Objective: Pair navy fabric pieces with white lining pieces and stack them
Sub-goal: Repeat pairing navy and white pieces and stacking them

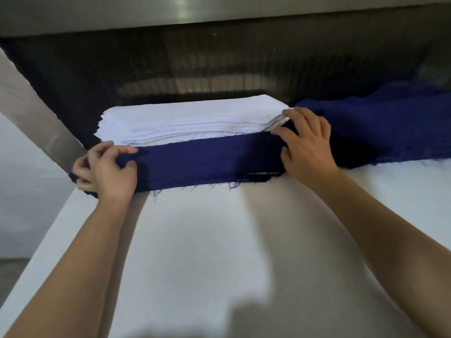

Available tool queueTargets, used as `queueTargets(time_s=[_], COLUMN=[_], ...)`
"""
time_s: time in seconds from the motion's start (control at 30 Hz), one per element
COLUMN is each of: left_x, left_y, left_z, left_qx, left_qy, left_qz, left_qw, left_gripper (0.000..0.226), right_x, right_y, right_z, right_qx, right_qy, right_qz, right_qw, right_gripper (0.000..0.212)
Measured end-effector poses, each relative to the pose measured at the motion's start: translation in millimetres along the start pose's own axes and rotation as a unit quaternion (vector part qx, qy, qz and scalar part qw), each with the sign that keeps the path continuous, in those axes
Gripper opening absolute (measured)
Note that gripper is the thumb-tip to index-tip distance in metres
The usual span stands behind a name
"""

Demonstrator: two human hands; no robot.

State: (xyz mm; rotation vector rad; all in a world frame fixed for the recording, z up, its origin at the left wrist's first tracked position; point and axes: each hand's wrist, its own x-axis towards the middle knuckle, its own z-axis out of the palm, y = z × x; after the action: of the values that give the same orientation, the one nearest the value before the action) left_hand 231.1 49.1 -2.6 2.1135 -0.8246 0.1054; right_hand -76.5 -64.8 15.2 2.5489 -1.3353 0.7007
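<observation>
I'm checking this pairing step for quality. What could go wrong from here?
The right hand touches the white lining stack at its fanned corner and could drag sheets out of line.
The navy strip has frayed edges; threads may shed onto the lining.
The left hand grips it at the table edge, where it could slip off.

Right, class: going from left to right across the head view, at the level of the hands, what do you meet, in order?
Left hand, pinching the strip's end → long navy blue fabric strip → right hand → crumpled heap of navy blue fabric.
</observation>
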Motion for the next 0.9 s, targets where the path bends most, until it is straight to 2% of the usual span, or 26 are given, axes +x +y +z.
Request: queueTargets(time_s=[0.1,0.23,0.4,0.57,0.67,0.77,0.9], left_x=[-11.0,-34.4,-71.7,-105.3,-122.4,-142.9,-160.8], left_y=[16.4,46.7,89.9,134.4,161.4,186.0,214.2], left_z=[7.5,22.4,48.1,75.3,88.7,100.0,110.0], left_qx=[-0.022,-0.051,-0.072,-0.069,-0.086,-0.133,-0.180], left_qy=[-0.024,-0.038,-0.097,-0.220,-0.267,-0.276,-0.230], left_qz=[0.019,0.039,0.100,0.139,0.155,0.163,0.180], left_qw=[0.999,0.997,0.988,0.963,0.947,0.938,0.939], left_gripper=[0.025,0.025,0.023,0.023,0.039,0.052,0.055], right_x=[-11.9,-20.0,-35.7,-40.9,-41.3,-43.9,-43.9], right_y=[9.9,32.4,53.0,63.6,66.1,67.0,67.5], right_z=[-7.8,-16.1,-18.2,-19.3,-20.8,-20.2,-18.8], right_qx=[0.017,0.018,0.030,0.043,0.077,0.114,0.189], right_qy=[0.029,0.064,0.027,0.052,0.086,0.126,0.168], right_qz=[0.016,0.104,0.221,0.211,0.214,0.218,0.252], right_qw=[0.999,0.992,0.975,0.975,0.970,0.961,0.934], right_gripper=[0.035,0.038,0.050,0.042,0.035,0.028,0.019])
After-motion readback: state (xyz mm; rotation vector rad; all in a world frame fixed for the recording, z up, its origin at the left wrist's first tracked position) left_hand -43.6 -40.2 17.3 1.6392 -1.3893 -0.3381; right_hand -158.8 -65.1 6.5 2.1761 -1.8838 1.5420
